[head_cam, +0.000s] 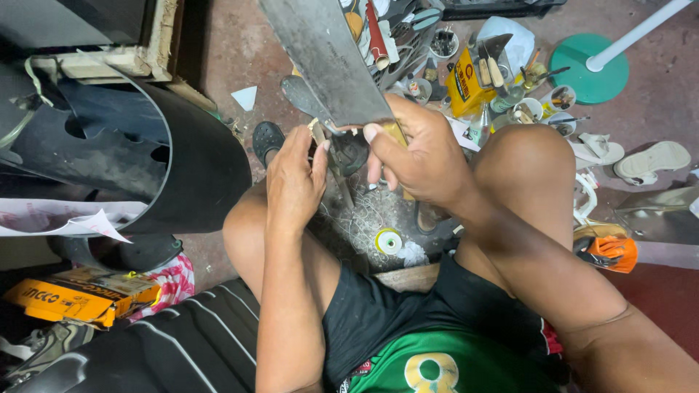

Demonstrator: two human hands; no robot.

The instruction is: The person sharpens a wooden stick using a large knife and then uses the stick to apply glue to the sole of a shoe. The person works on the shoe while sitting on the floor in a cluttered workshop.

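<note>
Grey metal blade [320, 58], green round stand base [590, 69], orange box [466, 87].

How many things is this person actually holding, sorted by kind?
Long grey metal sheet strip, in the right hand: 1
Grey metal snips, at the left hand: 1
Total: 2

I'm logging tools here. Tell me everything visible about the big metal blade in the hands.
The blade is a broad, flat, dull grey strip of metal, scuffed and stained, running from the top edge down to the hands. The right hand grips its lower end, where a yellowish handle part shows. The left hand holds a thin tool beside its lower edge.
</note>
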